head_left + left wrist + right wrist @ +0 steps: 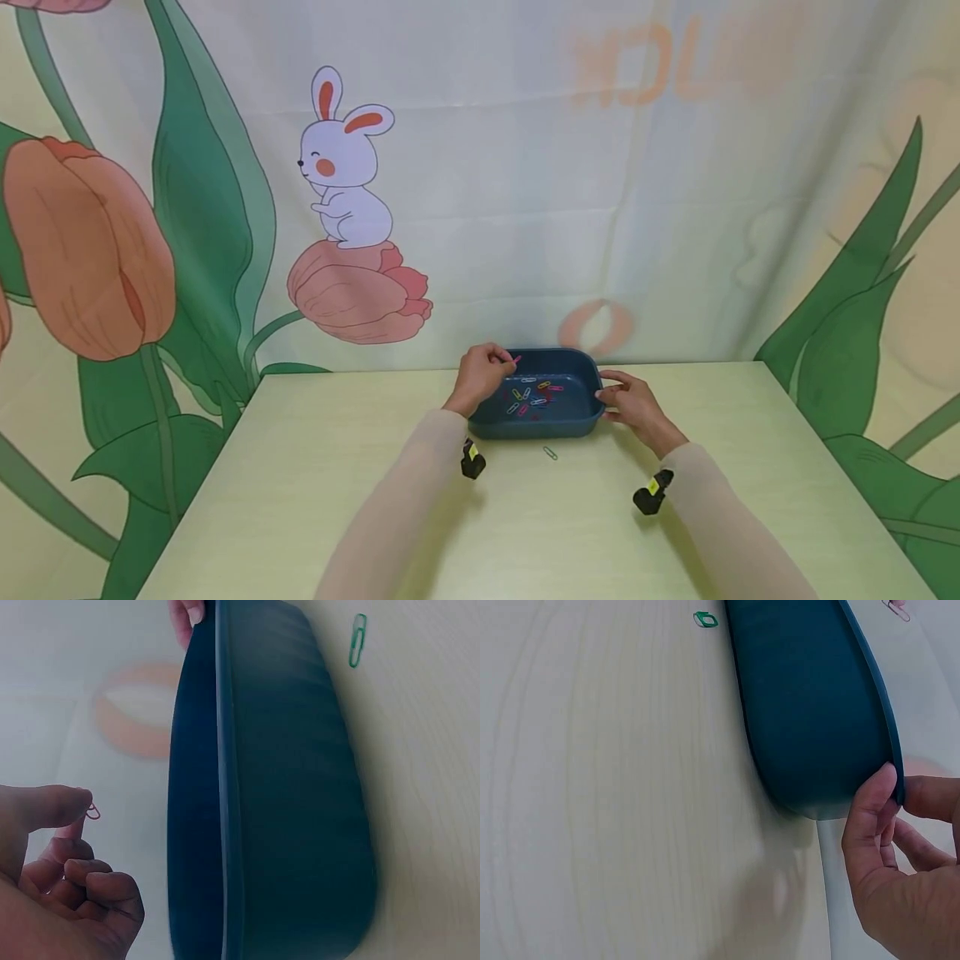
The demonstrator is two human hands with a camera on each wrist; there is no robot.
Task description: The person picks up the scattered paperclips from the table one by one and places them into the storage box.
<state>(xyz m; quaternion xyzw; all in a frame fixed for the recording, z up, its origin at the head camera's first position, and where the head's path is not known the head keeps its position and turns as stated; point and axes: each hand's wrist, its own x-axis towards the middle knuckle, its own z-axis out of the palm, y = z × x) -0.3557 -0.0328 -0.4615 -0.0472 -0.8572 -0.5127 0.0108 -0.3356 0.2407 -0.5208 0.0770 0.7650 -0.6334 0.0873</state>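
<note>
A dark blue rectangular plastic tray [532,430] stands toward the back of the table, with several coloured paper clips [517,394] scattered over its bottom. Over the tray's left end, my left hand [478,377] pinches a pink paper clip [93,812] between thumb and index finger; the other fingers are curled in the left wrist view. At the opposite end, my right hand [634,407] grips the tray's rim, thumb on one side and fingers on the other, as the right wrist view shows. A green paper clip [551,453] lies on the table just in front of the tray.
The pale wood-grain table [540,533] reaches back to a hanging cloth [495,208] printed with tulips and a rabbit, close behind the tray. Black wrist cameras [651,493] sit on both sleeves.
</note>
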